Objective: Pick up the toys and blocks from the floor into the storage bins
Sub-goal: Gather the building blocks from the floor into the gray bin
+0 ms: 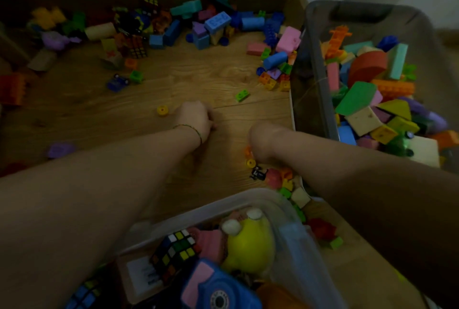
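My left hand (196, 117) rests knuckles-up on the wooden floor (198, 72), its fingers curled under and hidden. A yellow ring piece (162, 110) lies just to its left, and a green brick (242, 95) lies beyond it to the right. My right hand (263, 142) is curled down over small pieces; an orange bit (248, 151) and a yellow ring (250, 162) show at its edge. A grey bin (320, 65) at the right holds several coloured blocks. A clear bin (248, 199) near me holds a puzzle cube (173, 251), a yellow plush (250, 244) and a blue toy camera (218, 289).
A big heap of blocks and cubes (213, 23) lies along the far wall. A blue toy car (116, 82) and a purple piece (59, 149) lie at the left. A tiny black toy (258, 173) and several bricks sit between the two bins.
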